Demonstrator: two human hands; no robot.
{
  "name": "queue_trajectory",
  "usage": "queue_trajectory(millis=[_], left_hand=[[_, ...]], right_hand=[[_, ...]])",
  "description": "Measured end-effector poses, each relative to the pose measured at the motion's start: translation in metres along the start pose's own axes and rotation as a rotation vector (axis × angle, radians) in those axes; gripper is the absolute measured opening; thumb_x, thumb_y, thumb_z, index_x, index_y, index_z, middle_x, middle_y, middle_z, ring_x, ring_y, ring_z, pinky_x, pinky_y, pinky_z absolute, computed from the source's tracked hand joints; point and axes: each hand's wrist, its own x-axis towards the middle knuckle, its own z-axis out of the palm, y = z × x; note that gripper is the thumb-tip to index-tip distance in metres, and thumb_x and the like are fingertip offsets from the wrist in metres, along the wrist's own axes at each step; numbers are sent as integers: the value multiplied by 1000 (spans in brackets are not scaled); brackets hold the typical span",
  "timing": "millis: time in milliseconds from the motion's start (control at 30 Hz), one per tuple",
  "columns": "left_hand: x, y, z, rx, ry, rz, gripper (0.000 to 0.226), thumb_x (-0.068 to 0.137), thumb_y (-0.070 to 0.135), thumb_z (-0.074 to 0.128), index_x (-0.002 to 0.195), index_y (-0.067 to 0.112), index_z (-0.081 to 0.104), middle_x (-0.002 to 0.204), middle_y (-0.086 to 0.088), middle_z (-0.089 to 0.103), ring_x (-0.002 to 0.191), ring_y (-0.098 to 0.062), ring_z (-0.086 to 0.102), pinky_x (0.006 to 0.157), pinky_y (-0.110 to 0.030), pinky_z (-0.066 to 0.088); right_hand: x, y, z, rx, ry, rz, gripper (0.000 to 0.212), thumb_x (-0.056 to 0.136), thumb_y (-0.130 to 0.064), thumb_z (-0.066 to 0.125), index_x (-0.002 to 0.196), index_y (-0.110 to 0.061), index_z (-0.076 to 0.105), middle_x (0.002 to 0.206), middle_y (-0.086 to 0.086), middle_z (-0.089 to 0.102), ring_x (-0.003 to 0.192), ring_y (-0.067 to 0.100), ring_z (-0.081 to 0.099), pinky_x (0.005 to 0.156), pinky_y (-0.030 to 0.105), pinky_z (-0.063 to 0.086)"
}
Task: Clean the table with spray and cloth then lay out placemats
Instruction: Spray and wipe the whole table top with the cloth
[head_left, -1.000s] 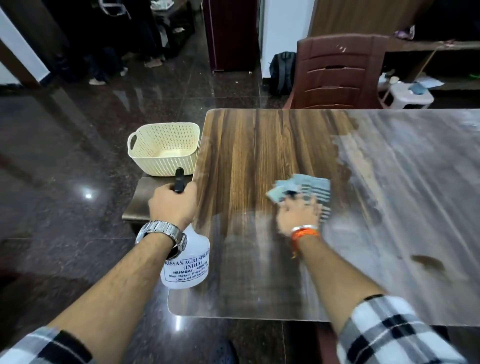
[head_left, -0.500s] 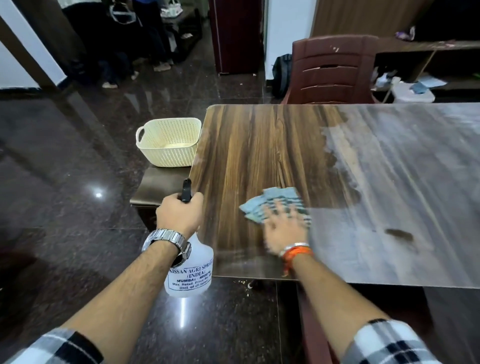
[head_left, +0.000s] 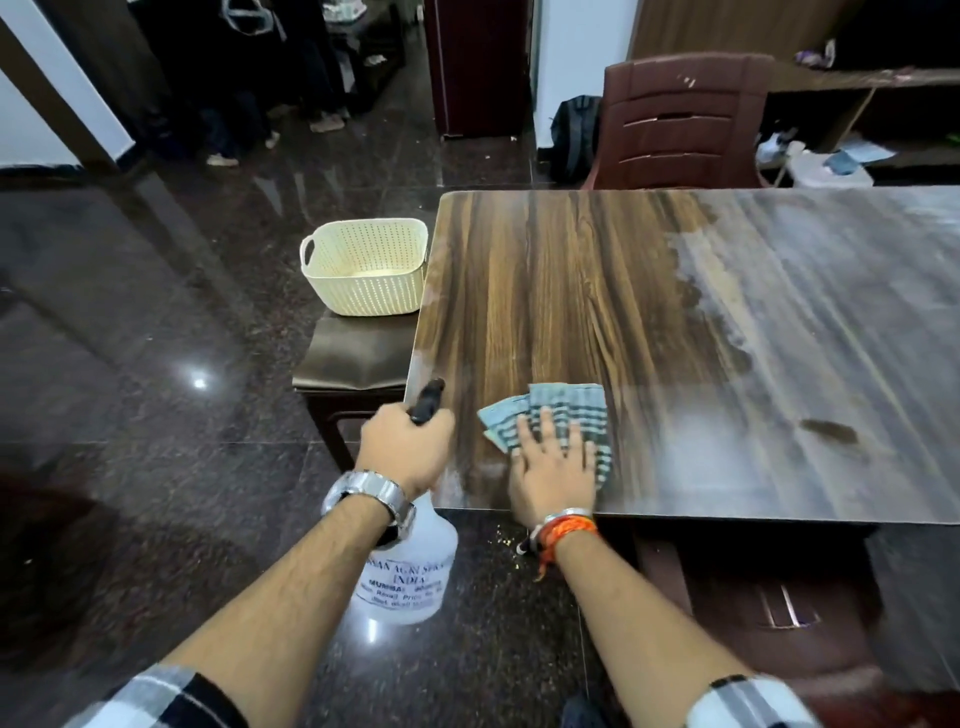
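Fingers: those of the right hand (head_left: 553, 475) lie straight and spread, pressed flat on the cloth (head_left: 569, 405); those of the left hand (head_left: 408, 449) are curled tight round the neck of the spray bottle (head_left: 410, 569).
Floor (head_left: 156, 312): dark polished stone with lamp glints, filling the left half and the near strip.
Table (head_left: 571, 291): wood-grain top running from the middle out past the right edge. Its left part is a clear dark brown, while its right and near parts carry a pale hazy film.
Far chair (head_left: 685, 124): maroon plastic, upright at the table's far side.
Near chair (head_left: 779, 629): maroon, tucked partly under the near edge, right of the right forearm.
Stool (head_left: 358, 353): dark padded seat just beside the table's left edge.
Basket (head_left: 363, 280): cream, perforated, with a side handle, standing on the stool's far part, close against the table edge.
Spray bottle: translucent white with a printed label. It hangs below the left hand, off the table, over the floor by the near left corner.
Cloth: blue-grey check, folded, lying flat on the table near that corner and fanning out beyond the fingertips.
Sleeves (head_left: 156, 696): black-and-white check, pushed up both forearms.
Dark patch (head_left: 828, 431): small blot in the hazy film, well right of the cloth.
Nozzle (head_left: 427, 400): black, sticking up past the left knuckles, tilted toward the table.
Watch (head_left: 371, 493): metal, on the left wrist.
Orange thread (head_left: 569, 530): wound round the right wrist beside a pale band.
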Motion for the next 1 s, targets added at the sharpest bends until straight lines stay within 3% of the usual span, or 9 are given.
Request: queue_trajectory(millis=[200,300,467,633,700,767,833,900,1000], left_hand=[[-11,-10,5,-22,-139,9,30,69,37,56,61,9,61,69,-12,72,67,-39,71,68,-44,60],[-8,-12,2,38,-131,48,31,81,32,59,58,12,55,62,-8,63,63,-31,61,58,-34,46],[4,-22,-18,38,-3,-4,32,88,32,60,64,11,63,67,-5,65,63,-21,56,62,-31,37],[12,-42,-34,37,-83,-29,28,87,34,60,83,9,71,75,-1,67,67,-13,57,55,-27,37],[22,-45,-40,9,-72,-31,27,87,33,60,78,9,69,72,-1,66,65,-13,56,54,-26,36],[33,-46,-46,-21,-53,-43,26,86,32,60,70,12,64,69,-1,64,64,-15,55,54,-27,37],[46,-45,-49,-54,-30,-53,27,85,32,60,65,13,60,67,-2,65,65,-21,58,58,-30,41],[61,-42,-49,-71,-31,-65,27,83,32,60,65,13,61,66,-4,68,66,-26,64,63,-31,50],[89,-34,-46,-85,-51,-62,26,82,29,61,62,14,60,57,-1,64,50,-23,63,57,-27,55]], right_hand=[[-10,-15,8,33,-7,21,54,94,-42,31,147,-42,21,158,-9,15,145,30,10,116,49,5],[-24,-39,14,27,-28,-41,55,92,-44,30,147,-39,24,158,-7,18,144,33,12,115,52,5],[-49,-84,32,29,-58,-208,50,81,-46,35,125,-38,58,137,-3,55,125,37,50,102,56,37],[-56,-123,33,33,-132,-255,48,75,-44,34,105,-36,71,125,-6,63,114,35,59,89,56,49],[-45,-130,30,59,-111,-233,52,75,-44,29,108,-36,69,133,-4,58,122,37,53,97,59,42],[-30,-136,30,38,-136,-248,62,79,-47,19,135,-41,47,153,-6,32,141,37,24,112,58,16],[-9,-138,32,30,-149,-249,58,88,-46,23,146,-41,24,159,-8,9,145,34,3,114,53,-1],[19,-141,29,29,-122,-231,58,93,-44,32,148,-41,15,160,-8,3,145,33,-1,114,53,-3],[71,-151,24,38,-125,-194,56,96,-44,27,149,-42,9,160,-9,1,145,31,-1,116,52,-3]])
